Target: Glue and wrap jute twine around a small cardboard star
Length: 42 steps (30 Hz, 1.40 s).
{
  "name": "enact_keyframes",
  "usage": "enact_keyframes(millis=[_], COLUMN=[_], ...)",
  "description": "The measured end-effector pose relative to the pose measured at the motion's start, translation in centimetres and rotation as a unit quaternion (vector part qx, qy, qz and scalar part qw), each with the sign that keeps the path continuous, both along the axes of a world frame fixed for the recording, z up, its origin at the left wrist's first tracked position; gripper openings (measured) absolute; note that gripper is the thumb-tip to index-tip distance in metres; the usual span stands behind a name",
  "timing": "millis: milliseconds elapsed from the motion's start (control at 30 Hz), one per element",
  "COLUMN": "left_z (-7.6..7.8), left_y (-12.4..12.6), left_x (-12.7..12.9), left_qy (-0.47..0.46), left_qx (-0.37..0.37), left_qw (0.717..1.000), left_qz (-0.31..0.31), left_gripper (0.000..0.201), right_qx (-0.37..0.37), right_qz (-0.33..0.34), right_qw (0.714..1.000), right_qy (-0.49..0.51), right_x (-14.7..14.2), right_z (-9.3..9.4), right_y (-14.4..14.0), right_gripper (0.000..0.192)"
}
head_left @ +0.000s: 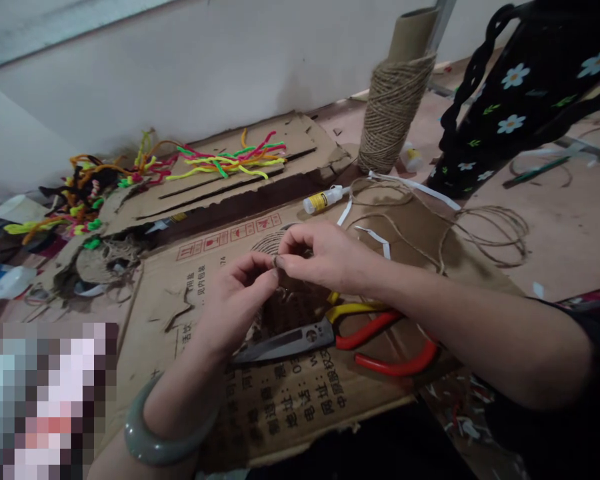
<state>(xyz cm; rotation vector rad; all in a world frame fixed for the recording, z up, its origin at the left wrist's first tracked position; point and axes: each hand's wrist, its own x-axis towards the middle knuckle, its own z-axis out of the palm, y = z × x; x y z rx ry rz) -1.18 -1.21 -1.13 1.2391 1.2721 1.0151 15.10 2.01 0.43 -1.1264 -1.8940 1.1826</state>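
Head view: left hand (235,300) and right hand (320,257) meet over flattened cardboard (280,400) on the worktop, fingers of both pinched narrow on a short end of jute twine (276,261). Step looks like knotting or twisting the strand. Next move likely calls for steady tension between both pinches. Red-handled scissors (330,337) lie just below; twine spool (395,110) stands well apart

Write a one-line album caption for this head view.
Two hands, left and right, pinch twine over cardboard, scissors beside.
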Motion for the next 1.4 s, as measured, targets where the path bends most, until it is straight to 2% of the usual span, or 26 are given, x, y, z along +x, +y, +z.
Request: enact_keyframes(millis=[133,300,500,733,933,1200,1400], left_z=[-0.1,0.0,0.4,0.3,0.1,0.2,0.4], left_y=[0.0,0.0,0.0,-0.1,-0.2,-0.4,-0.2], left_x=[-0.1,0.0,0.0,-0.2,-0.2,-0.2,-0.5], left_qy=[-0.010,-0.020,-0.016,0.000,0.022,0.049,0.002], left_qx=[-0.002,0.001,-0.004,-0.002,-0.014,-0.005,-0.004], left_qw=[1.000,1.000,0.999,1.000,0.999,0.998,0.999], left_qz=[0.001,0.020,0.032,-0.006,-0.022,-0.034,-0.053], left_gripper=[0.012,0.012,0.009,0.005,0.002,0.005,0.014], right_qx=[0.003,0.040,0.167,0.292,0.236,0.176,0.138], right_qz=[0.009,0.011,-0.030,0.051,0.104,0.090,0.067], right_qw=[1.000,0.999,0.985,0.954,0.965,0.979,0.988], right_qy=[-0.001,-0.020,-0.005,-0.043,-0.051,-0.042,0.019], right_x=[0.1,0.5,0.7,1.2,1.2,1.0,0.9], right_z=[0.0,0.1,-0.3,-0.2,0.0,0.4,0.3], right_y=[0.1,0.2,0.0,0.6,0.4,-0.1,0.0], right_gripper=[0.013,0.027,0.016,0.017,0.015,0.012,0.006])
